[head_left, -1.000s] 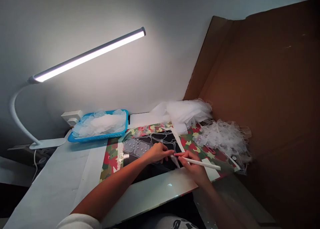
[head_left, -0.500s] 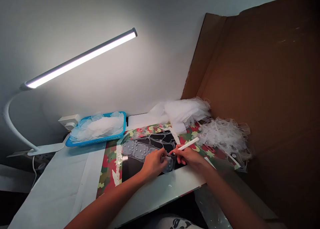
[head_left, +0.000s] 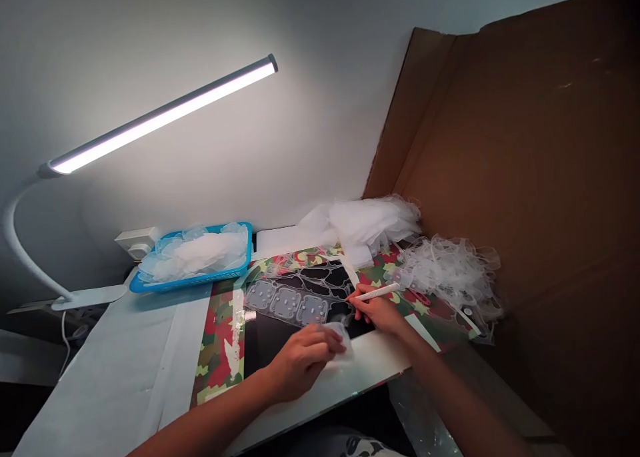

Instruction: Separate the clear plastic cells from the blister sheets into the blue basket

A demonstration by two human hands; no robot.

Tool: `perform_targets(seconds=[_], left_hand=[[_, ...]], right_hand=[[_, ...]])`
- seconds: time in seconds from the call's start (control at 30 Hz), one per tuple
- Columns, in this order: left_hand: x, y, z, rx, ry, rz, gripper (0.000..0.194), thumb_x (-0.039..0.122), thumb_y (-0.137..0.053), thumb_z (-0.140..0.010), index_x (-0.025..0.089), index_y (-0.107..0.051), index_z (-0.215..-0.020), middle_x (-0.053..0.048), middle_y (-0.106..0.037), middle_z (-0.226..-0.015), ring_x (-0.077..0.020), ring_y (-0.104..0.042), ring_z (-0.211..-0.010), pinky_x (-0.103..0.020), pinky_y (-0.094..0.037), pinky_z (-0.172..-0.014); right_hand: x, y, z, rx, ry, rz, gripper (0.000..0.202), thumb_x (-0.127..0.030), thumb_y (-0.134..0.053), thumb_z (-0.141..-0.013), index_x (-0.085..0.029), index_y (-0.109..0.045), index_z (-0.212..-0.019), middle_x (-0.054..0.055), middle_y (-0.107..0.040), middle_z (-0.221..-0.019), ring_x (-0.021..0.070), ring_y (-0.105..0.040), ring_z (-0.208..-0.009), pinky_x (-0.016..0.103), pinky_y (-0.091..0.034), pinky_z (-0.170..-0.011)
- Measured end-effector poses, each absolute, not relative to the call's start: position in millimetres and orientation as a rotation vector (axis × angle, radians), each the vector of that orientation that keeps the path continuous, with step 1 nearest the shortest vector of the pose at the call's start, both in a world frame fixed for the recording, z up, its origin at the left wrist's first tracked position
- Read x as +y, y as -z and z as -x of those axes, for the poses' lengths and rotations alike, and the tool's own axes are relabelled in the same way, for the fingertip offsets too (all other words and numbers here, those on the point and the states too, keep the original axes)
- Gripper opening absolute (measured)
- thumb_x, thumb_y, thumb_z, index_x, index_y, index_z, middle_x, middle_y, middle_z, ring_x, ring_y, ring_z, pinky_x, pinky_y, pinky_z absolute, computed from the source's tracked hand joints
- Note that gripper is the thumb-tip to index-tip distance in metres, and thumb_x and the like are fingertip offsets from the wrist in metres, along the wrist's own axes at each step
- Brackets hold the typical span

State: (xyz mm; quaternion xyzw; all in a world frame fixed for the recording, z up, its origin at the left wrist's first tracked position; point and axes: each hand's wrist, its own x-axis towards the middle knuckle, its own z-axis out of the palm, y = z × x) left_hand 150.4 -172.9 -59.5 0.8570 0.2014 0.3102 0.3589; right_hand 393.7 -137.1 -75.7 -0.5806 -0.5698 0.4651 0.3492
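Note:
In my left hand (head_left: 307, 356) is a small translucent film piece (head_left: 344, 342), pinched over the front edge of the black mat (head_left: 267, 340). My right hand (head_left: 376, 309) grips a slim white pen-like tool (head_left: 380, 291), its tip pointing left toward the mat. Between and beyond the hands lies a clear sheet (head_left: 286, 302) bearing rounded-square shapes with small raised dots. From its far side, thin outline scraps (head_left: 323, 274) spread across the mat. What the tool's tip touches is too small to make out.
A blue basket (head_left: 190, 282) of translucent pieces stands at the back left. White sheets (head_left: 375, 220) are heaped against the wall, with tangled clear offcuts (head_left: 450, 270) to the right. Tall cardboard (head_left: 500, 157) borders the right side. A lit lamp (head_left: 165, 117) hangs above the left.
My left hand has moved toward me, drawing the film piece off the end of the sheet. My right hand stays close by, with the tool tilted flatter.

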Motion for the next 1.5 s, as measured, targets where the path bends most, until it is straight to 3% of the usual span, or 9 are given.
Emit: perform_targets(seconds=[0.1, 0.17, 0.27, 0.37, 0.57, 0.8, 1.27, 1.37, 1.5], left_hand=[[-181, 56, -130, 0.620, -0.758, -2.155, 0.024, 0.011, -0.037, -0.091, 0.019, -0.057, -0.083, -0.007, -0.066, -0.086, -0.0167, -0.061, -0.083, -0.029, -0.050, -0.075], [-178, 59, -119, 0.860, -0.723, -2.203, 0.027, 0.008, -0.036, -0.088, 0.019, -0.060, -0.096, -0.006, -0.063, -0.090, -0.0163, -0.059, -0.081, -0.029, -0.050, -0.074], [-170, 70, -107, 1.132, -0.604, -2.483, 0.042, 0.010, -0.042, -0.087, 0.024, -0.059, -0.123, -0.008, -0.060, -0.114, -0.0214, -0.056, -0.097, -0.038, -0.049, -0.087], [-168, 82, -101, 1.172, -0.523, -2.745, 0.045, 0.016, -0.051, -0.088, 0.028, -0.056, -0.131, -0.008, -0.055, -0.132, -0.0261, -0.052, -0.107, -0.047, -0.046, -0.095], [-172, 90, -99, 1.155, -0.470, -2.860, 0.047, 0.017, -0.051, -0.088, 0.028, -0.055, -0.133, -0.009, -0.051, -0.139, -0.0265, -0.052, -0.107, -0.047, -0.048, -0.093], [-173, 94, -97, 1.266, -0.526, -2.776, 0.049, 0.016, -0.056, -0.085, 0.034, -0.057, -0.131, -0.007, -0.033, -0.152, -0.0306, -0.044, -0.117, -0.052, -0.042, -0.100], [-172, 94, -91, 1.276, -0.293, -2.663, 0.058, 0.022, -0.058, -0.086, 0.042, -0.046, -0.138, -0.006, -0.024, -0.158, -0.0370, -0.038, -0.126, -0.059, -0.041, -0.095], [-172, 93, -90, 1.272, -0.242, -2.669, 0.062, 0.024, -0.059, -0.085, 0.043, -0.041, -0.141, -0.006, -0.021, -0.159, -0.0393, -0.034, -0.130, -0.062, -0.039, -0.096], [-172, 89, -91, 1.288, -0.180, -2.665, 0.064, 0.025, -0.059, -0.085, 0.045, -0.039, -0.142, -0.005, -0.020, -0.160, -0.0392, -0.034, -0.132, -0.061, -0.039, -0.096]], right_hand=[[-137, 68, -404, -1.506, -1.172, 1.530, 0.021, -0.040, -0.057, -0.083, -0.021, -0.055, -0.074, -0.005, -0.055, -0.053, 0.0090, -0.040, -0.041, 0.021, -0.028, -0.040], [-139, 61, -404, -1.538, -1.035, 1.480, 0.022, -0.038, -0.058, -0.084, -0.021, -0.053, -0.070, -0.004, -0.057, -0.062, 0.0110, -0.048, -0.050, 0.023, -0.035, -0.047], [-143, 56, -385, -1.653, -0.871, 1.305, 0.020, -0.032, -0.059, -0.085, -0.020, -0.054, -0.070, 0.001, -0.064, -0.086, 0.0160, -0.059, -0.078, 0.027, -0.045, -0.069], [-148, 62, -354, -1.822, -0.895, 1.149, 0.017, -0.027, -0.057, -0.088, -0.020, -0.055, -0.072, 0.004, -0.064, -0.099, 0.0186, -0.060, -0.093, 0.032, -0.046, -0.082], [-152, 85, -325, -2.004, -0.819, 1.098, 0.013, -0.015, -0.061, -0.083, -0.020, -0.054, -0.073, 0.003, -0.064, -0.096, 0.0174, -0.060, -0.089, 0.031, -0.046, -0.080], [-153, 85, -320, -2.065, -0.759, 1.116, 0.013, -0.017, -0.059, -0.086, -0.021, -0.055, -0.075, 0.003, -0.064, -0.095, 0.0189, -0.059, -0.092, 0.033, -0.046, -0.083], [-157, 90, -323, -2.118, -0.684, 1.126, 0.017, -0.008, -0.056, -0.084, -0.021, -0.052, -0.072, 0.005, -0.065, -0.103, 0.0190, -0.060, -0.097, 0.033, -0.049, -0.085], [-158, 96, -320, -2.168, -0.517, 1.103, 0.013, -0.013, -0.054, -0.087, -0.021, -0.056, -0.077, 0.007, -0.065, -0.108, 0.0208, -0.061, -0.100, 0.035, -0.050, -0.086], [-152, 99, -315, -2.207, -0.236, 1.065, 0.017, -0.017, -0.046, -0.094, -0.020, -0.062, -0.092, 0.008, -0.070, -0.093, 0.0229, -0.064, -0.090, 0.039, -0.050, -0.082]])
